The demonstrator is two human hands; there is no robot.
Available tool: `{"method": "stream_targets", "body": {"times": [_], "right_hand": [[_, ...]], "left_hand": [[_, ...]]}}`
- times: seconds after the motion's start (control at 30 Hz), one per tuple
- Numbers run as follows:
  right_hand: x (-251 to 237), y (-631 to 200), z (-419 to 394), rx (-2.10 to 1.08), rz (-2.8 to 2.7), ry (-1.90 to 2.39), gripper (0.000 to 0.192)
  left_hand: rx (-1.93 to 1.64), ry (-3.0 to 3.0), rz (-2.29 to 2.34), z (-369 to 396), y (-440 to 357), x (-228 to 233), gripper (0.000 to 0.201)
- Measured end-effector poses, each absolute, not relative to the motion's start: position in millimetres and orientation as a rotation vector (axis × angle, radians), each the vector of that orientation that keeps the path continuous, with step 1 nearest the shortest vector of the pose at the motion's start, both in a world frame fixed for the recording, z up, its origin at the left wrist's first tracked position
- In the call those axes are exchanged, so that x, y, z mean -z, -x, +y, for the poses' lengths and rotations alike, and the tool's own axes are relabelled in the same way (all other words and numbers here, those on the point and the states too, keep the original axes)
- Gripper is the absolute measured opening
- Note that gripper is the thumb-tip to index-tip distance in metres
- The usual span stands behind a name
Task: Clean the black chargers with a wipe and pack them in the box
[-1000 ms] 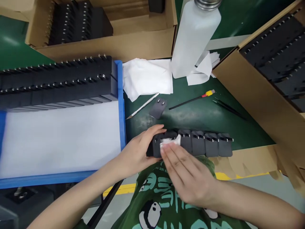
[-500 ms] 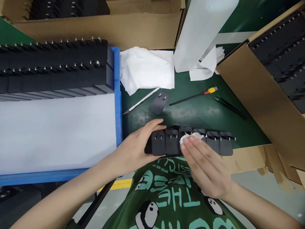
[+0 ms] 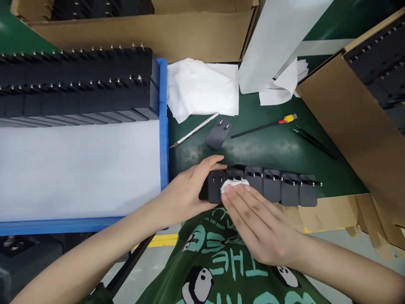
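Observation:
Several black power adapters [image 3: 271, 188] stand side by side in a row at the bench's front edge, metal prongs facing up. My left hand [image 3: 193, 190] grips the left end of this row, thumb on the far side and fingers on the near side. In my right hand [image 3: 262, 223] a folded white cloth [image 3: 234, 183] is pressed under the fingertips against the second adapter from the left. That adapter is partly covered by the cloth and fingers. Beyond the row lies a single dark plug piece [image 3: 218, 134] with two prongs.
A craft knife [image 3: 196, 129], a USB cable end [image 3: 268, 125] and black tweezers [image 3: 314, 142] lie on the green bench. White cloths [image 3: 205, 88] are behind them. At left, a blue-edged tray [image 3: 163, 126] bears rows of adapters. Cardboard boxes [image 3: 351, 118] stand right and behind.
My right hand has slid the cloth left, from the third adapter to the second. My left hand keeps its grip on the row's end. The whole view has shifted slightly.

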State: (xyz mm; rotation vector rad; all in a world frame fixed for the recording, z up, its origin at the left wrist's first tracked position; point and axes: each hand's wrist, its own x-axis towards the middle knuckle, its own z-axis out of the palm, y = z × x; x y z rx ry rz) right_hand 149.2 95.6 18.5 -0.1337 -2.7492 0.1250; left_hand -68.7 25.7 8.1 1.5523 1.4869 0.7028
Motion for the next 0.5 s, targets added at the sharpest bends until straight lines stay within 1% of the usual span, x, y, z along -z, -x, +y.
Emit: {"method": "stream_targets", "body": {"times": [0.07,0.13,0.27,0.4,0.5], "right_hand": [[-17.6,-143.8,93.9,-0.093,-2.717,0.084,0.037],[-17.5,-139.3,92.7,-0.110,-2.709,0.030,0.036],[-18.3,-136.1,93.3,-0.178,-2.737,-0.003,0.039],[-13.4,-129.1,88.5,-0.190,-2.680,0.030,0.034],[-19.2,-135.9,86.7,-0.249,-2.697,-0.021,0.038]], "left_hand": [[-0.713,-1.563,1.481,26.0,68.8,-8.1,0.077],[-0.722,-1.566,1.479,26.0,68.6,-8.1,0.074],[-0.727,-1.571,1.486,25.0,68.5,-7.7,0.079],[-0.734,-1.609,1.478,24.8,68.6,-5.9,0.076],[-0.731,-1.611,1.496,26.5,69.2,-4.2,0.081]]}}
